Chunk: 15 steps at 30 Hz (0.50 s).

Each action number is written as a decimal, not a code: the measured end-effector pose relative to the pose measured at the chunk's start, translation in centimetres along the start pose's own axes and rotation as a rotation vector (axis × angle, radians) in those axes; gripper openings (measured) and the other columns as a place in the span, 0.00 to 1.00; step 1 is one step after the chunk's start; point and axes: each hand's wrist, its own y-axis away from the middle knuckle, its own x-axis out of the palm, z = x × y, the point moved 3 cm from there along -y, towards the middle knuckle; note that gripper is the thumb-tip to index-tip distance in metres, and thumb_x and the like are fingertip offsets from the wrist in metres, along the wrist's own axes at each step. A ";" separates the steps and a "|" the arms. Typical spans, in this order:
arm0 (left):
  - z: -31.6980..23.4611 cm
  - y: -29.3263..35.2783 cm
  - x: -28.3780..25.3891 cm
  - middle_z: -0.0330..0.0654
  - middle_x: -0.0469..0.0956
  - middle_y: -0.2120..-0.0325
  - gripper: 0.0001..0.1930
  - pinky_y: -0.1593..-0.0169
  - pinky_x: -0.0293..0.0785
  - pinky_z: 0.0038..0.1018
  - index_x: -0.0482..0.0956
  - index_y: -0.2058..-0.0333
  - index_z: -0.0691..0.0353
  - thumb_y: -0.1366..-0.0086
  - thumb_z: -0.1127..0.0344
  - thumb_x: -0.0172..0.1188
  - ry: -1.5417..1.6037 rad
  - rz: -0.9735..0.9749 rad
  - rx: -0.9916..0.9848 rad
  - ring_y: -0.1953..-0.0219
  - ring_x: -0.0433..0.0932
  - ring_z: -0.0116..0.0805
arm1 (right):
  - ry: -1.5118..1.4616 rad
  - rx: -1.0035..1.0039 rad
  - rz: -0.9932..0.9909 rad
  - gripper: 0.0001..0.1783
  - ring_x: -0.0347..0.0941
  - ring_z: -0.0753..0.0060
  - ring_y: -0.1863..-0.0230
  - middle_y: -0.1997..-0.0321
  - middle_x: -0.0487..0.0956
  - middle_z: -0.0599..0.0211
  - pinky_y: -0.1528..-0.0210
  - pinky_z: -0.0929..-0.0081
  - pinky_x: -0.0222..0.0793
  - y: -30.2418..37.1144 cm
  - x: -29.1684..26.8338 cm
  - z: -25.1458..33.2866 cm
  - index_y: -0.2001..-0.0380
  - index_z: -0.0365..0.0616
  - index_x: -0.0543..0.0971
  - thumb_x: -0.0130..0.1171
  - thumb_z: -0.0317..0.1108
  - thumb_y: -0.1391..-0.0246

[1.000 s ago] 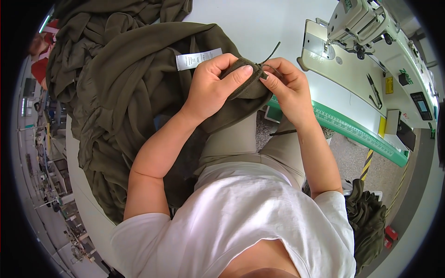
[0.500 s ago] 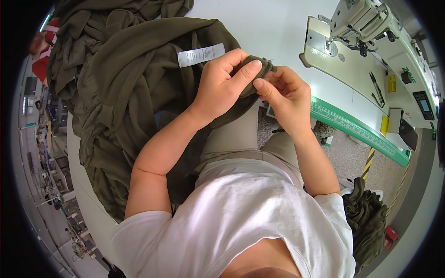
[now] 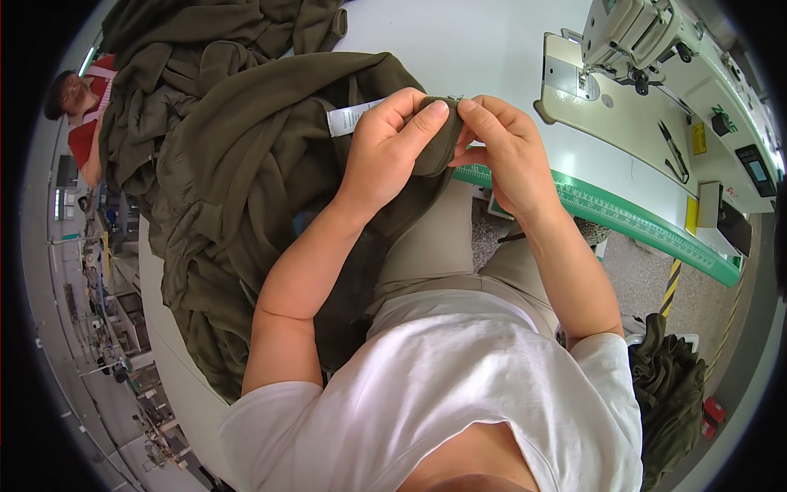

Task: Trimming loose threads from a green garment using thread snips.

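A dark olive garment (image 3: pixel 246 148) lies heaped over the left of the table and hangs down to my lap. My left hand (image 3: pixel 385 148) is closed on a folded edge of it, thumb pressed on top. At the same edge, my right hand (image 3: pixel 508 148) pinches the cloth's upper corner between thumb and fingers, where a few loose threads (image 3: pixel 456 97) stick out. A white label (image 3: pixel 346 120) sticks out beside my left hand, partly covered by it.
A sewing machine (image 3: pixel 631 41) stands at the far right, with black thread snips (image 3: pixel 674 152) on its bed. A green ruler strip (image 3: pixel 648 225) runs along the table's near edge. More olive cloth (image 3: pixel 668 394) is piled at lower right. Another person (image 3: pixel 85 107) is at far left.
My right hand has shifted up to the top corner of the folded edge, turning it upright. My left hand now covers more of the label. The view has shifted slightly.
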 end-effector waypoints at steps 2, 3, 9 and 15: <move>0.0 -0.3 -0.4 0.28 0.72 0.77 0.11 0.72 0.62 0.14 0.72 0.73 0.63 0.34 0.63 0.54 -0.016 0.001 -0.012 0.75 0.64 0.13 | -0.009 -0.005 0.005 0.07 0.70 0.83 0.71 0.74 0.72 0.73 0.66 0.80 0.74 -0.2 0.1 -0.1 0.70 0.39 0.73 0.57 0.31 0.45; -0.1 -0.5 -0.4 0.28 0.72 0.77 0.11 0.72 0.62 0.14 0.72 0.73 0.63 0.34 0.63 0.54 -0.020 0.003 -0.011 0.75 0.64 0.13 | -0.015 -0.008 0.010 0.06 0.70 0.83 0.71 0.74 0.72 0.73 0.66 0.80 0.74 -0.3 0.1 -0.2 0.70 0.40 0.73 0.57 0.30 0.45; -1.2 -1.9 -0.4 0.30 0.72 0.78 0.11 0.73 0.63 0.14 0.72 0.73 0.62 0.35 0.63 0.55 0.091 -0.077 0.041 0.77 0.65 0.13 | 0.007 -0.125 0.031 0.08 0.69 0.83 0.66 0.69 0.72 0.73 0.62 0.81 0.72 -0.2 1.3 0.0 0.67 0.41 0.71 0.60 0.27 0.49; -4.9 -3.3 -1.4 0.33 0.74 0.77 0.11 0.72 0.67 0.15 0.72 0.73 0.62 0.34 0.63 0.53 0.067 -0.124 0.152 0.76 0.69 0.15 | 0.302 -0.323 -0.024 0.14 0.67 0.76 0.58 0.65 0.70 0.69 0.53 0.76 0.65 -0.6 3.9 -1.6 0.63 0.40 0.68 0.60 0.24 0.51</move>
